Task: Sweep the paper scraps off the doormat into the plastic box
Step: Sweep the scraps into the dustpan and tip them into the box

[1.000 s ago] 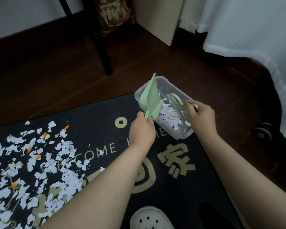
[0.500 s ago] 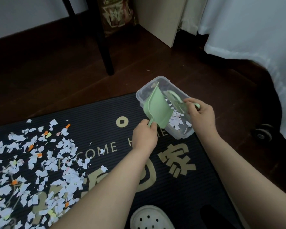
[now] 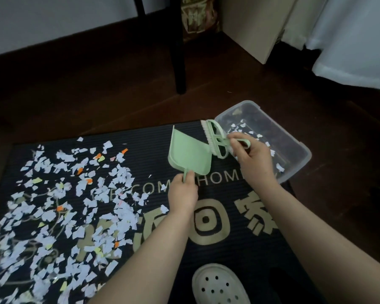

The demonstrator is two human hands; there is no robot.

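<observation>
Mostly ragged paper scraps on ribbed doormat

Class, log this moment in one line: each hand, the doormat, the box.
left hand: grips dustpan handle | right hand: holds brush | doormat: many paper scraps on it | plastic box: a few inside

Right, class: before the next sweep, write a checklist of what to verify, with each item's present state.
1. Dustpan emptied: ok, no scraps show in it.
2. Left hand grips the dustpan handle: ok.
3. Right hand holds the brush: ok.
4. Plastic box upright beside the hands: ok.
5. Doormat free of paper scraps: not ok, many cover its left half.
6. Brush bristles free of scraps: cannot tell.
</observation>
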